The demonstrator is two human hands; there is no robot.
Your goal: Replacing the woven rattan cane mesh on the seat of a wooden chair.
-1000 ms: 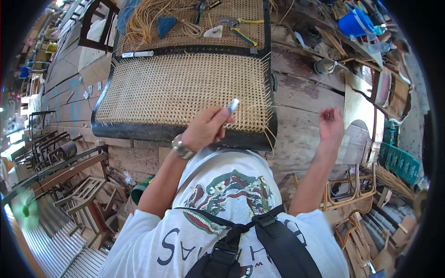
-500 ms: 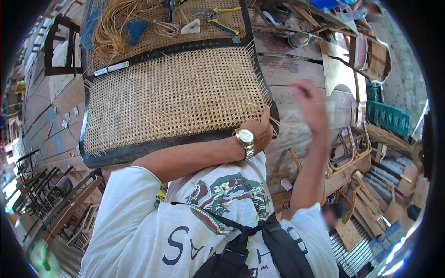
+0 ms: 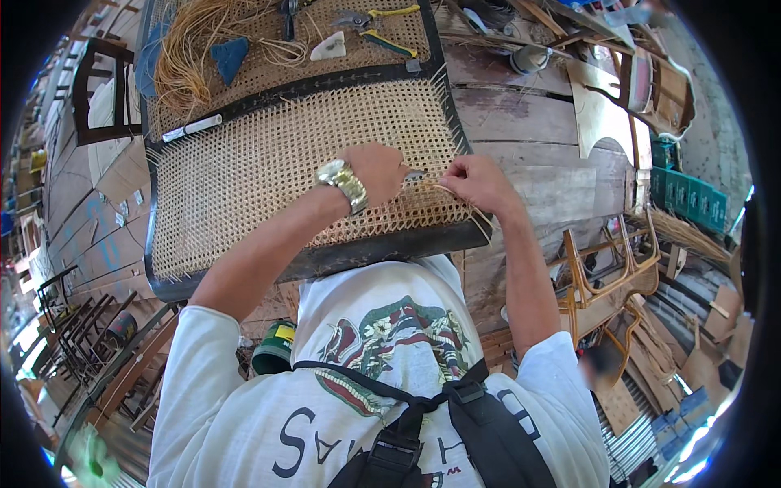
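Note:
A woven cane panel (image 3: 244,183) in a black frame (image 3: 325,262) lies before me, with loose strand ends sticking out along its right side. Over its right half is my left hand (image 3: 376,172), closed, a watch on its wrist. A small grey metal tip (image 3: 414,175) shows past its fingers; the rest of that tool is hidden in the hand. Just to the right, my right hand (image 3: 482,185) pinches a thin cane strand (image 3: 442,188) close above the weave, with thumb and forefinger together. The two hands face each other, a short gap apart.
On the far cane section lie a bundle of loose cane strands (image 3: 183,77), a blue piece (image 3: 229,58), a white piece (image 3: 328,47), yellow-handled cutters (image 3: 389,44) and a white tube (image 3: 192,128). Curved wooden chair frames (image 3: 610,272) and a green crate (image 3: 691,199) stand at the right.
My left hand has moved left and away from the panel's near right corner. My right hand, raised off to the right before, has come in over the panel and pinches a strand.

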